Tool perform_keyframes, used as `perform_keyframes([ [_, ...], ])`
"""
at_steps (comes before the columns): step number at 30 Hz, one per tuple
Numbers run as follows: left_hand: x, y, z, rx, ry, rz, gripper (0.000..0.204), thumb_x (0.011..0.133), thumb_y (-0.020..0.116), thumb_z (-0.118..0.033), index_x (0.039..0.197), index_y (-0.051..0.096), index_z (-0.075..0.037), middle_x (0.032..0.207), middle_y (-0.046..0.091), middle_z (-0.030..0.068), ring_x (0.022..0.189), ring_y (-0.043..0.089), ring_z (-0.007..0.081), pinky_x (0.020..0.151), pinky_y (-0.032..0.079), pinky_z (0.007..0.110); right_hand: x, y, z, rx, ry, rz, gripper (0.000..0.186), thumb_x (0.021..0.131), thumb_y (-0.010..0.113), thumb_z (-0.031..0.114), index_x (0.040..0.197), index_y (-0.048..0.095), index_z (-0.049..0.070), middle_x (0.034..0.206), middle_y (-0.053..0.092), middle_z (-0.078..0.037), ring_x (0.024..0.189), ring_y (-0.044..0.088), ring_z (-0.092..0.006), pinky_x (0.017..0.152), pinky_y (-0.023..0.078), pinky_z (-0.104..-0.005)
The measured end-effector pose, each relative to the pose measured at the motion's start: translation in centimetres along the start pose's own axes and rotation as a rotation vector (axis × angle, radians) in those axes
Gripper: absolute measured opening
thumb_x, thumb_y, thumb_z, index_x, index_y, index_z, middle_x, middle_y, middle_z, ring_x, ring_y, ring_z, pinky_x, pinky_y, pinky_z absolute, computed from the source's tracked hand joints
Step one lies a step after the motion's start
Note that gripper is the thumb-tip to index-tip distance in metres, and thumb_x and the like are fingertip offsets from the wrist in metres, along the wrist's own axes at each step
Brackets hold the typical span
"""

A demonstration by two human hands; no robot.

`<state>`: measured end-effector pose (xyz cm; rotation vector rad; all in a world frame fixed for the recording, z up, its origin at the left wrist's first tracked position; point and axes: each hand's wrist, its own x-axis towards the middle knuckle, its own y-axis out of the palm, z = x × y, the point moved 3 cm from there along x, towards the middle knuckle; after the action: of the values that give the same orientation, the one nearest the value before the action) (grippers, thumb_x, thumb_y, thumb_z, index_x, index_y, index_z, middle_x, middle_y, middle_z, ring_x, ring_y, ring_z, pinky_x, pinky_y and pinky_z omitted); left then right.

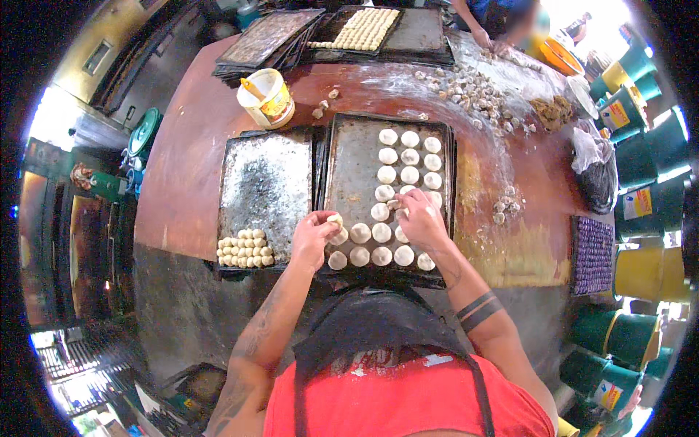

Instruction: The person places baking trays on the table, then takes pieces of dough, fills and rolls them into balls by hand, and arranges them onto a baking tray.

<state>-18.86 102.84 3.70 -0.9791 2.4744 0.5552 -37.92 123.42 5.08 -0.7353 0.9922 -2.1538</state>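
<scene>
My left hand (313, 237) pinches a small pale dough ball (335, 219) above the near left part of a dark baking tray (349, 160). Over the same tray, my right hand (422, 217) has its fingers closed around a small brownish piece (394, 205), partly hidden by the fingertips. Flattened round dough pieces (381, 233) lie on this tray in rows, along its right side and near edge. Left of it, a second tray (269, 167) bears a cluster of small dough balls (246, 250) at its near left corner.
A white tub (271, 109) with an orange-handled tool stands behind the left tray. Further back are stacked trays (269, 40) and rows of dough (364, 30). Brownish lumps (466, 91) lie on floured wood, near another person's hand (482, 38). Green buckets (648, 153) line the right.
</scene>
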Motion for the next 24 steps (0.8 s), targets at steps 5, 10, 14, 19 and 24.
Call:
perform_keyframes([
  [5, -1.1, -0.3, 0.4, -0.107, 0.029, 0.044, 0.027, 0.091, 0.069, 0.000, 0.118, 0.067, 0.002, 0.105, 0.071, 0.0067, 0.091, 0.067, 0.0149, 0.085, 0.055, 0.030, 1.7, 1.6, 0.3, -0.160, -0.018, 0.010, 0.023, 0.086, 0.068, 0.022, 0.105, 0.073, 0.010, 0.106, 0.071, -0.014, 0.106, 0.062, -0.0377, 0.094, 0.051, -0.0506],
  [10, -1.3, 0.7, -1.7, -0.090, 0.088, 0.052, 0.028, 0.092, 0.070, -0.003, 0.120, 0.068, 0.001, 0.104, 0.072, 0.0068, 0.089, 0.066, 0.0132, 0.083, 0.055, 0.029, 2.9, -0.1, 2.9, 0.196, 0.274, -0.098, 0.027, 0.082, 0.078, 0.013, 0.107, 0.072, 0.004, 0.097, 0.074, -0.017, 0.094, 0.071, -0.0349, 0.084, 0.057, -0.0450],
  [14, -0.7, 2.3, -3.7, 0.126, 0.133, 0.043, 0.029, 0.091, 0.070, -0.001, 0.119, 0.066, 0.004, 0.099, 0.074, 0.0084, 0.087, 0.070, 0.0156, 0.081, 0.058, 0.030, 2.5, -2.4, 8.0, 0.572, 0.075, -0.066, 0.024, 0.089, 0.080, 0.007, 0.110, 0.071, 0.001, 0.099, 0.074, -0.007, 0.087, 0.067, -0.0121, 0.079, 0.055, -0.0295],
  [19, -0.2, 6.1, -4.5, -0.281, 0.005, 0.289, 0.036, 0.095, 0.062, 0.004, 0.131, 0.059, 0.003, 0.116, 0.071, 0.0128, 0.101, 0.070, 0.0179, 0.088, 0.059, 0.032, 3.2, -3.3, 11.8, 0.290, -0.053, -0.084, 0.020, 0.089, 0.076, 0.005, 0.107, 0.071, 0.000, 0.093, 0.070, -0.012, 0.082, 0.070, -0.0232, 0.076, 0.057, -0.0348],
  [24, -1.1, 6.8, -6.7, -0.143, 0.091, 0.281, 0.036, 0.098, 0.067, -0.001, 0.134, 0.058, 0.002, 0.119, 0.070, 0.0108, 0.105, 0.067, 0.0158, 0.095, 0.056, 0.031, 2.9, -3.2, 11.4, 0.279, -0.076, -0.072, 0.015, 0.088, 0.074, 0.002, 0.103, 0.069, 0.002, 0.102, 0.063, -0.012, 0.090, 0.066, -0.0237, 0.076, 0.056, -0.0352],
])
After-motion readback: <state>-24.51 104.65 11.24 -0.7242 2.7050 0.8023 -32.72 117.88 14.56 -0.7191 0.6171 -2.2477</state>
